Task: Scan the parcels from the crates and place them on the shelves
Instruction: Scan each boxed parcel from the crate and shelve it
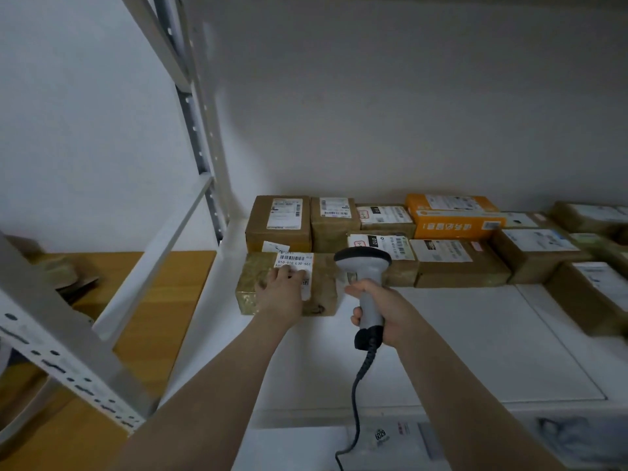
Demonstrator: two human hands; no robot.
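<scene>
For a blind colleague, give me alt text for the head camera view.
A person's left hand rests on a labelled brown parcel on a white shelf, while the right hand grips a corded barcode scanner beside it. More labelled parcels sit behind, including an orange box.

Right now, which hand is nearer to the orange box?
Right. The right hand, gripping the scanner, is in front of the orange box, slightly to its left. The left hand is farther left, resting on a brown parcel.

Dim, soft, blurred wide-angle edges
</scene>
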